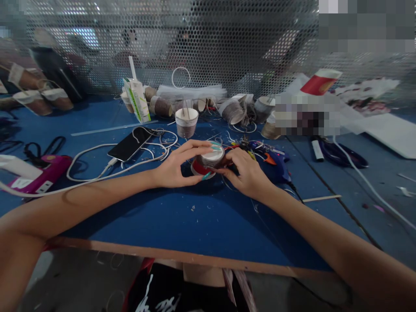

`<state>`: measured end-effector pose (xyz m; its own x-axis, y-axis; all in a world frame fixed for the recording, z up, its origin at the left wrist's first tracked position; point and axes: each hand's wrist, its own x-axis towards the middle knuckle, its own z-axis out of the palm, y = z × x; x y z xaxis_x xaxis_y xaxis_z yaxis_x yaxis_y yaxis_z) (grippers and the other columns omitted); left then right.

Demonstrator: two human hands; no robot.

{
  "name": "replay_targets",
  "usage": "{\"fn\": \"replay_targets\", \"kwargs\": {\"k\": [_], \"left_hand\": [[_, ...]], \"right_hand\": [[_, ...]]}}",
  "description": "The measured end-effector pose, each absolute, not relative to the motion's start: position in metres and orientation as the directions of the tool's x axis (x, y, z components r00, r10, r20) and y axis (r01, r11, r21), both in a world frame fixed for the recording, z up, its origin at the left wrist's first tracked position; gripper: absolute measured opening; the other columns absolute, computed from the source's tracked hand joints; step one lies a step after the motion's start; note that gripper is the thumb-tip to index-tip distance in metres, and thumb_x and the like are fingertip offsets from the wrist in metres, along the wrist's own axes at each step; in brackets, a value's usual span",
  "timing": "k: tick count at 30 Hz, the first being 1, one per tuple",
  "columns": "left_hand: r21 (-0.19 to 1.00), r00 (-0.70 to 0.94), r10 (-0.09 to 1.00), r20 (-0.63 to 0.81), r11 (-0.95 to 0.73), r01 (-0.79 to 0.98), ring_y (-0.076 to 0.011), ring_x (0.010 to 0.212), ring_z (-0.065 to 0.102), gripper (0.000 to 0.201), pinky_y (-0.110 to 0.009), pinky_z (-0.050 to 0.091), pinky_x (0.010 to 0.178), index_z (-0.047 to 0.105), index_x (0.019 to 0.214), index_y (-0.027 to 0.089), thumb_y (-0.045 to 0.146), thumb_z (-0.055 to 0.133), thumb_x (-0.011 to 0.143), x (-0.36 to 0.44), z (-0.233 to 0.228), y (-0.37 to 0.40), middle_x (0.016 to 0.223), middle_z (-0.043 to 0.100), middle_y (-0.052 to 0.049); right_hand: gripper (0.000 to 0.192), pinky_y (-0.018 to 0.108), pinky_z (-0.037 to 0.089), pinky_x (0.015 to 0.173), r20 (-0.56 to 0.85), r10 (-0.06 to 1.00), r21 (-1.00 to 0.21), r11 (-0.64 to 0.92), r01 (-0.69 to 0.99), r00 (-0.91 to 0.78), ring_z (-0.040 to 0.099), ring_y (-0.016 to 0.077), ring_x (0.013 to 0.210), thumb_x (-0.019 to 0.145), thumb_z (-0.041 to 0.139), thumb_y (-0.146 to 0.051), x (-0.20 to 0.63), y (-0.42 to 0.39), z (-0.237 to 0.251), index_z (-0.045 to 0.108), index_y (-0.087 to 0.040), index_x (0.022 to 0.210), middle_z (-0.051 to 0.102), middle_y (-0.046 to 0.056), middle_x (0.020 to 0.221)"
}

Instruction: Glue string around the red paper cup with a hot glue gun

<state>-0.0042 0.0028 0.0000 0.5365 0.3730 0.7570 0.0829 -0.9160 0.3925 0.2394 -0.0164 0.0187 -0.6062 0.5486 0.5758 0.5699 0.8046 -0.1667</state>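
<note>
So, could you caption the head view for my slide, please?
Both hands, left hand and right hand, grip a paper cup on a blue table.

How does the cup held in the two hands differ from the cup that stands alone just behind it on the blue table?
The held cup lies tilted on its side between the left hand and right hand; the standing cup is upright and untouched. The held cup shows red at its lower part; the standing cup shows none, only brown winding under a white rim. Both are small cups with a brownish wrapped band, on the blue table.

Craft workshop: blue worktable [201, 225] (glue gun [276, 162], wrapped cups [186, 121]).
</note>
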Motion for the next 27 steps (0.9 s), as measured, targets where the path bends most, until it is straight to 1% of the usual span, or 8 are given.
{"fn": "replay_targets", "kwargs": {"k": [3, 6, 11, 16, 19, 23, 25, 27], "left_hand": [[0.365, 0.536, 0.349, 0.769, -0.928, 0.080, -0.0274, 0.128, 0.058, 0.060, -0.050, 0.048, 0.107, 0.052, 0.143, 0.028, 0.035, 0.069, 0.086, -0.004, -0.001, 0.004, 0.136, 0.060, -0.014], [0.400, 0.565, 0.362, 0.741, -0.914, 0.061, -0.0284, 0.130, 0.057, 0.059, -0.051, 0.047, 0.108, 0.050, 0.145, 0.031, 0.036, 0.066, 0.089, -0.007, 0.000, 0.005, 0.140, 0.058, -0.013], [0.470, 0.620, 0.360, 0.697, -0.882, -0.016, -0.0307, 0.135, 0.052, 0.055, -0.054, 0.042, 0.112, 0.049, 0.146, 0.033, 0.044, 0.057, 0.093, -0.015, 0.002, 0.009, 0.147, 0.054, -0.012], [0.545, 0.649, 0.352, 0.674, -0.830, -0.116, -0.0342, 0.139, 0.047, 0.058, -0.058, 0.036, 0.116, 0.051, 0.145, 0.032, 0.058, 0.045, 0.094, -0.016, 0.007, 0.010, 0.150, 0.051, -0.011], [0.596, 0.649, 0.385, 0.656, -0.792, -0.132, -0.0333, 0.141, 0.045, 0.060, -0.058, 0.032, 0.119, 0.052, 0.144, 0.032, 0.062, 0.036, 0.095, -0.016, 0.008, 0.007, 0.151, 0.051, -0.010], [0.680, 0.624, 0.445, 0.643, -0.706, -0.197, -0.0321, 0.144, 0.043, 0.061, -0.058, 0.031, 0.119, 0.056, 0.141, 0.032, 0.063, 0.026, 0.097, -0.014, 0.000, 0.008, 0.154, 0.049, -0.008], [0.757, 0.622, 0.503, 0.600, -0.609, -0.238, -0.0316, 0.144, 0.044, 0.055, -0.058, 0.035, 0.116, 0.060, 0.136, 0.033, 0.057, 0.028, 0.098, -0.013, -0.006, 0.011, 0.155, 0.048, -0.006], [0.817, 0.600, 0.572, 0.559, -0.501, -0.283, -0.0329, 0.142, 0.047, 0.052, -0.060, 0.038, 0.113, 0.063, 0.132, 0.032, 0.055, 0.030, 0.097, -0.011, -0.010, 0.014, 0.154, 0.050, -0.005]], "right_hand": [[0.023, 0.034, 0.041, 0.065, 0.584, 0.526, -0.127, 0.811, 0.571, -0.618, 0.052, 0.0208, 0.072, 0.100, 0.047, -0.041, 0.240, -0.016, 0.020, 0.047, -0.023, 0.086, 0.060, 0.006, 0.078], [0.025, 0.035, 0.042, 0.067, 0.560, 0.533, -0.130, 0.813, 0.568, -0.635, 0.052, 0.0214, 0.074, 0.101, 0.044, -0.043, 0.243, -0.013, 0.019, 0.049, -0.023, 0.086, 0.060, 0.006, 0.079], [0.023, 0.040, 0.046, 0.075, 0.536, 0.485, -0.175, 0.864, 0.471, -0.691, 0.054, 0.0235, 0.080, 0.100, 0.046, -0.042, 0.252, -0.002, 0.021, 0.053, -0.022, 0.090, 0.062, 0.008, 0.083], [0.020, 0.043, 0.049, 0.085, 0.454, 0.455, -0.280, 0.889, 0.363, -0.766, 0.057, 0.0251, 0.093, 0.097, 0.050, -0.039, 0.264, -0.001, 0.034, 0.054, -0.022, 0.107, 0.062, 0.010, 0.099], [0.027, 0.044, 0.050, 0.089, 0.449, 0.522, -0.456, 0.832, 0.316, -0.726, 0.058, 0.0255, 0.101, 0.095, 0.050, -0.039, 0.267, -0.002, 0.032, 0.052, -0.023, 0.116, 0.060, 0.011, 0.111], [0.029, 0.041, 0.054, 0.082, 0.477, 0.727, -0.749, 0.631, 0.204, -0.494, 0.062, 0.0225, 0.094, 0.086, 0.050, -0.027, 0.262, 0.004, 0.011, 0.048, -0.024, 0.115, 0.060, 0.008, 0.108], [0.036, 0.041, 0.056, 0.081, 0.489, 0.762, -0.774, 0.604, 0.192, -0.425, 0.063, 0.0225, 0.096, 0.082, 0.050, -0.021, 0.258, 0.006, 0.003, 0.045, -0.025, 0.117, 0.060, 0.008, 0.109], [0.045, 0.045, 0.056, 0.085, 0.554, 0.728, -0.709, 0.667, 0.229, -0.404, 0.062, 0.0232, 0.102, 0.080, 0.049, -0.015, 0.256, 0.005, 0.001, 0.042, -0.027, 0.123, 0.057, 0.009, 0.119]]}}
